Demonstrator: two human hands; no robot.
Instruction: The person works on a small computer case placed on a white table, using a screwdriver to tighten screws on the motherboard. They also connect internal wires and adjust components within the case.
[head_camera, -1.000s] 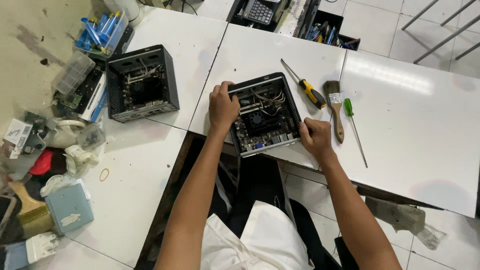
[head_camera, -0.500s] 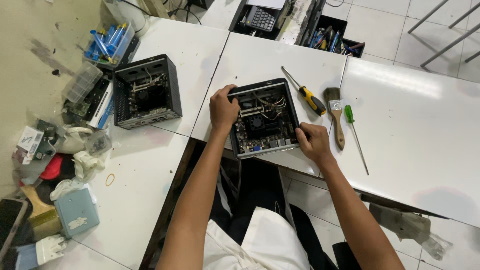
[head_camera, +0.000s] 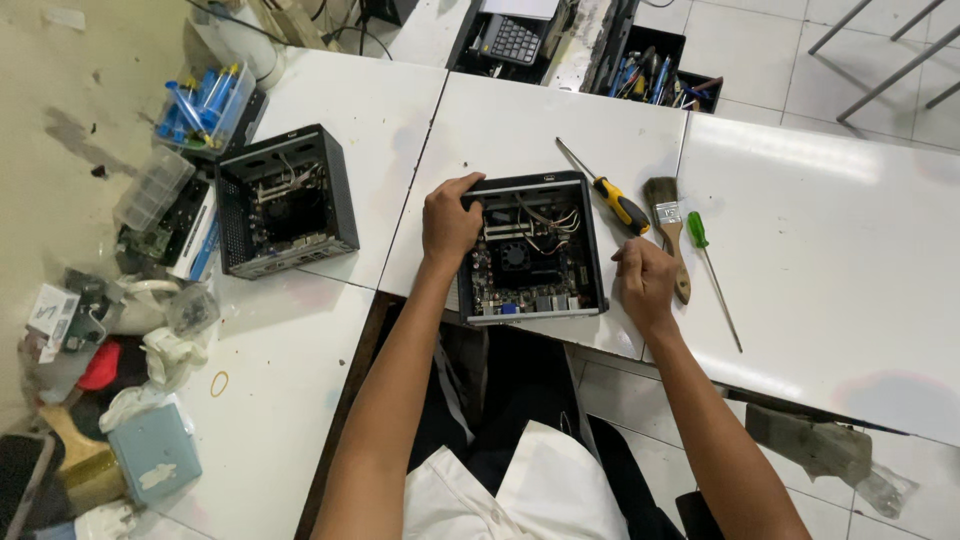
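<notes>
The left hand (head_camera: 450, 222) is clamped over the far left corner of the open computer case (head_camera: 530, 248), fingers curled on its rim; the right hand (head_camera: 645, 282) rests on the surface just right of the case, loosely curled, and whether its grip touches the case wall is hard to tell from this angle.

The case sits near the front edge of the white surface (head_camera: 830, 230), its near wall close to that edge; far of it lies a clear strip, and right of the tools a wide bare stretch.

Right of the case lie three tools: one yellow-handled screwdriver (head_camera: 606, 194), one paintbrush (head_camera: 667, 228) beside the right hand, one green-handled screwdriver (head_camera: 711, 272).

Left of the case, across a seam, stands a second open case (head_camera: 285, 202), making two in all; farther left are a clear tub of blue items (head_camera: 203, 102), a clear lidded box (head_camera: 152, 187) and a small pale blue box (head_camera: 155, 452) with a white patch.
</notes>
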